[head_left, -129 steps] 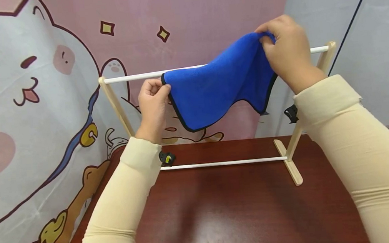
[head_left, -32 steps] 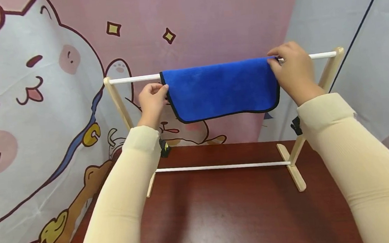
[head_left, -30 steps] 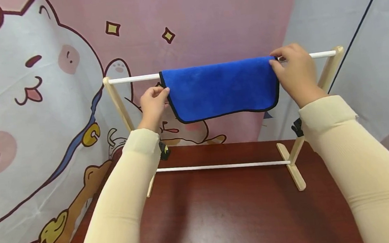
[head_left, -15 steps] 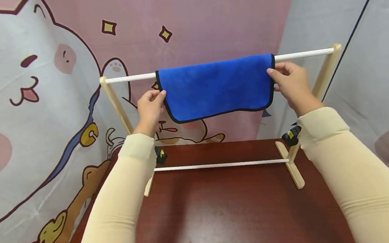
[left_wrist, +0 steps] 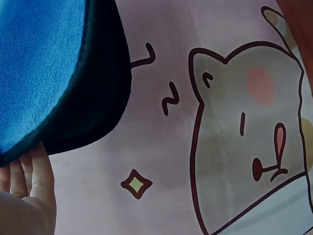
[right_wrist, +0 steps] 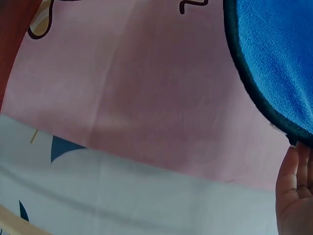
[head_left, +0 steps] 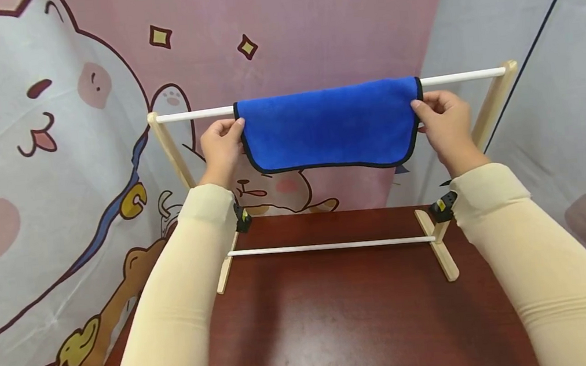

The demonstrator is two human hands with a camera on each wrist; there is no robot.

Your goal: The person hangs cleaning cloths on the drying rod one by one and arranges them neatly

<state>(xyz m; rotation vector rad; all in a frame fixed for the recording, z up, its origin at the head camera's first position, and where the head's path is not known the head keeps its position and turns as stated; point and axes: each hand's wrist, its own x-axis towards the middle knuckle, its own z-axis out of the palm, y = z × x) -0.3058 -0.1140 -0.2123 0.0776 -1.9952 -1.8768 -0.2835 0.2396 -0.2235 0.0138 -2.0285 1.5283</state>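
Both hands are up at the same height, one on each short edge of the blue towel [head_left: 327, 125], so neither is really nearer to it. The left hand [head_left: 222, 148] has its fingers on the towel's left edge and the right hand [head_left: 441, 120] on the right edge; from the head view it looks like a light pinch on the black piping, but the wrist views only show straight fingertips [left_wrist: 29, 169] beside the hem, so I can't tell for sure how tight the hold is. Towel is draped over the white top rod [head_left: 193, 115] of the wooden rack [head_left: 492, 101], long axis running straight across from hand to hand, front flap hanging down between them. Below the hands is the rack's lower rod [head_left: 330, 246] and its feet, sitting on a dark red-brown table [head_left: 337, 324]. Past the hands, behind the rack, hangs a pink cartoon-cat backdrop [head_left: 56, 110], with grey cloth off to the right.
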